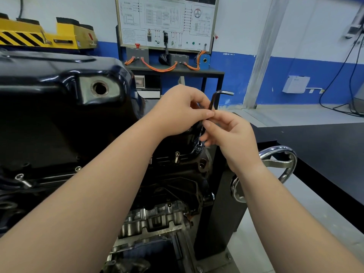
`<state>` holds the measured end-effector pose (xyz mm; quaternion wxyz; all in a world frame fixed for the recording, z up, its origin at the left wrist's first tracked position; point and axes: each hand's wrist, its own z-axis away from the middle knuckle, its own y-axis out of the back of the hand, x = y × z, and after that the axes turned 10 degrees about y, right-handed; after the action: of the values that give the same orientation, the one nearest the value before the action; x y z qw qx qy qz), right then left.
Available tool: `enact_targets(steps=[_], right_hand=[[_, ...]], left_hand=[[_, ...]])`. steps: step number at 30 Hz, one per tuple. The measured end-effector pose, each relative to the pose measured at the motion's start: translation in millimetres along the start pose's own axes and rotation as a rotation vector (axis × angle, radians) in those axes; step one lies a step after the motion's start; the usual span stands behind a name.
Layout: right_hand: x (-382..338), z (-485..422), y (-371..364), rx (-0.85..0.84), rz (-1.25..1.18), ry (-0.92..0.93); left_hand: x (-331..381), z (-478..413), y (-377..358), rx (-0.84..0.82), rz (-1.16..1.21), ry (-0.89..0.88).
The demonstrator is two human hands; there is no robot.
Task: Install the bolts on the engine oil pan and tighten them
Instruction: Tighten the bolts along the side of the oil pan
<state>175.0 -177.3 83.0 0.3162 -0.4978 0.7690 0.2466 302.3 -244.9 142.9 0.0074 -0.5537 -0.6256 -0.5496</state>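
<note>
The black oil pan (59, 107) sits on top of the upturned engine, filling the left of the view. An L-shaped hex key (213, 97) stands upright at the pan's right corner, its tip down at a bolt (199, 143) in the flange. My left hand (181, 111) pinches the key's shaft from the left. From the right, my right hand (228, 133) pinches it lower down. Along the near flange, a bolt (176, 157) stands partly out, and two more bolts (20, 179) (78, 168) sit further left.
A chrome handwheel (275, 166) of the engine stand is just right of my right forearm. A black bench (315, 150) lies on the right. Behind stand a wiring training board (167, 22) with orange cables and a yellow lift (47, 34).
</note>
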Motion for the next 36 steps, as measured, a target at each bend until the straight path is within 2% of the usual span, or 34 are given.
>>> enact_targets(steps=[13, 21, 29, 36], right_hand=[[4, -2, -3, 0.080, 0.054, -0.001], [3, 3, 0, 0.010, 0.037, 0.033], [6, 3, -1, 0.048, 0.206, 0.051], [6, 6, -8, 0.071, 0.219, 0.051]], left_hand=[[-2, -1, -3, 0.038, 0.049, 0.042], [-1, 1, -1, 0.051, -0.028, 0.007], [3, 2, 0, 0.018, 0.001, 0.036], [2, 2, -1, 0.024, 0.024, 0.027]])
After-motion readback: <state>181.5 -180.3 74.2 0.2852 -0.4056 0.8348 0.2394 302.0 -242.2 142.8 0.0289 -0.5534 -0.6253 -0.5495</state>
